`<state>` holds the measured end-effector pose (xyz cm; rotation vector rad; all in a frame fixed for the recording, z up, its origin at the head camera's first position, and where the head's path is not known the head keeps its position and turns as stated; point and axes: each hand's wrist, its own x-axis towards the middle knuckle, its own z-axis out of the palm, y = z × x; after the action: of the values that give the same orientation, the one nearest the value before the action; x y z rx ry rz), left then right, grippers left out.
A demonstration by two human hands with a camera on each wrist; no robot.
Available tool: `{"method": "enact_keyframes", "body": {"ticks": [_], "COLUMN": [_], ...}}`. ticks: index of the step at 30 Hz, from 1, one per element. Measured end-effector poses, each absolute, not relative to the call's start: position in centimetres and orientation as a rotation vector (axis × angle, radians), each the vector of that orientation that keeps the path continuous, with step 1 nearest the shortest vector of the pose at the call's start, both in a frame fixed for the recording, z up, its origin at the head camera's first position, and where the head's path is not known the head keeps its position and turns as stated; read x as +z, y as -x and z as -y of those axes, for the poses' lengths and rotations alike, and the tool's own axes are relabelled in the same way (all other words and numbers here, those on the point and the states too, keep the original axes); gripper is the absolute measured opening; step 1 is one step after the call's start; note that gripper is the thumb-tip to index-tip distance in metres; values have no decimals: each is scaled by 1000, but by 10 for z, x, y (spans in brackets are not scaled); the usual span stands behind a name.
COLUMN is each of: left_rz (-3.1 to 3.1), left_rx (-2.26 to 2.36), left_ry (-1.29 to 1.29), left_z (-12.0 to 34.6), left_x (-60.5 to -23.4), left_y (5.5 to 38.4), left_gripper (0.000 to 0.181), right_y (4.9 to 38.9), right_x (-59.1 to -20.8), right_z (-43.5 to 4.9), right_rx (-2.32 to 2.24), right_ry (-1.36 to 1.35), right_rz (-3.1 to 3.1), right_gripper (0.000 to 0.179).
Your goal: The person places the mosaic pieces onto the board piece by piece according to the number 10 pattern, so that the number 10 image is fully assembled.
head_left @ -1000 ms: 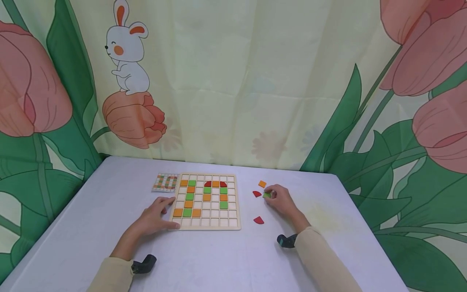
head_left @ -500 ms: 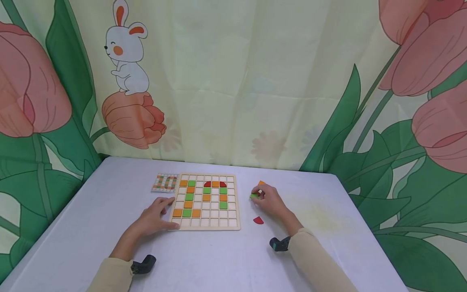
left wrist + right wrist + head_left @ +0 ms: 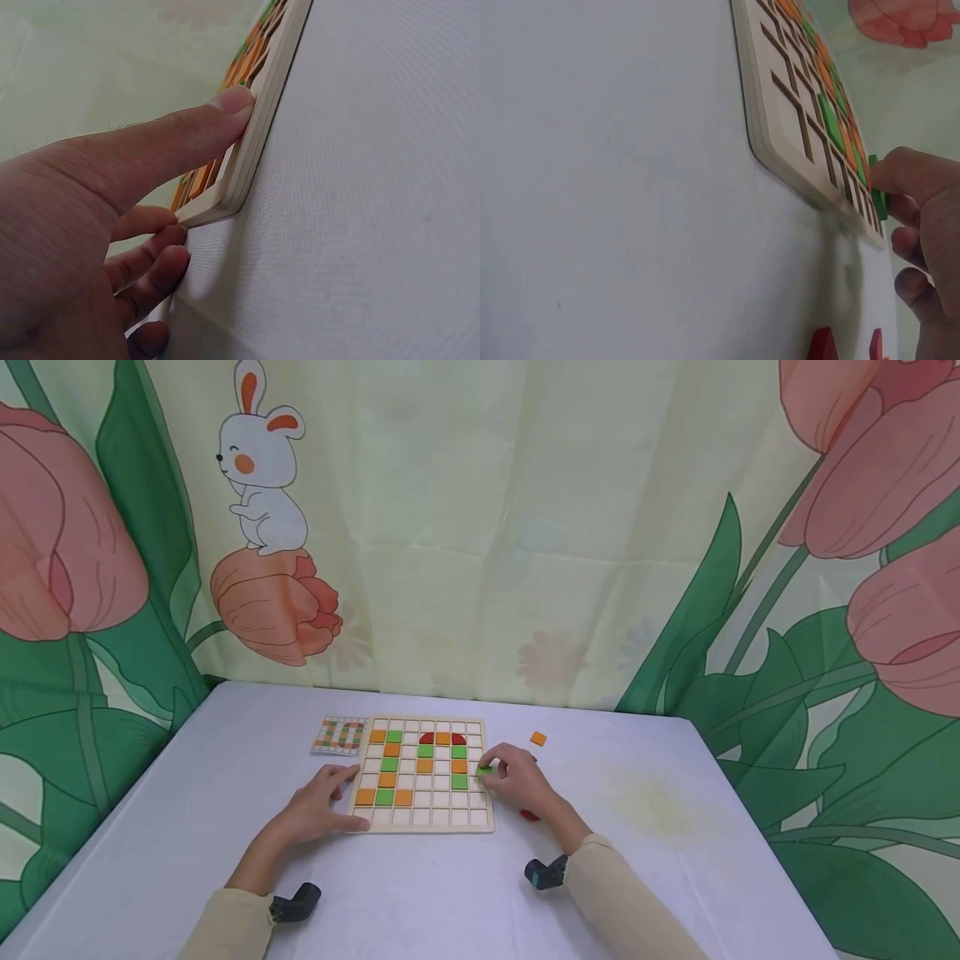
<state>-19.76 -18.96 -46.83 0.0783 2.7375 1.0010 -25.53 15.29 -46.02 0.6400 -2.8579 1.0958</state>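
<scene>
A wooden grid board (image 3: 491, 822) lies on the table, with orange and green square tiles and red quarter-round tiles set in several cells. My left hand (image 3: 318, 802) rests at its near left corner, thumb along the front rim and fingers at the left side, as the left wrist view also shows. My right hand (image 3: 517, 781) pinches a green square tile (image 3: 484, 771) between thumb and fingertips, held over the board's right rim. In the right wrist view the green tile (image 3: 877, 187) stands on edge in the fingers, its face partly hidden.
A pattern card (image 3: 339, 736) lies by the board's far left corner. An orange square tile (image 3: 538, 738) sits right of the board. One red quarter-round tile (image 3: 529, 815) is partly behind my right wrist, another mostly behind the hand. A printed curtain (image 3: 450, 527) hangs behind the table.
My right hand has carried the green tile leftward from the loose pieces to the board's right edge, uncovering the orange tile. The left hand and the board stay in place.
</scene>
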Motion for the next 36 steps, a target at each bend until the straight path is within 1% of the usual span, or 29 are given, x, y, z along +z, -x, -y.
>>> {"method": "enact_keyframes", "body": {"ticks": [14, 18, 24, 28, 36], "left_rz": [-2735, -2738, -2742, -2745, -2739], "left_rx": [1009, 1011, 1001, 996, 994], "left_ry": [-76, -80, -61, -46, -41], "left_z": [189, 189, 189, 189, 189], "left_x": [-467, -465, -469, -470, -468], "left_y": [198, 197, 200, 200, 199], "left_gripper": [104, 104, 104, 104, 103], "right_y": [249, 249, 251, 252, 249], "right_x": [-462, -464, -468, -468, -470], "right_z": [-102, -91, -80, -74, -65], "right_rx": [1118, 1091, 1122, 1125, 1029], "right_ry": [-780, -783, -774, -774, -766], "right_rz": [2913, 2926, 2914, 2893, 2859], "right_gripper": [11, 9, 3, 5, 4]}}
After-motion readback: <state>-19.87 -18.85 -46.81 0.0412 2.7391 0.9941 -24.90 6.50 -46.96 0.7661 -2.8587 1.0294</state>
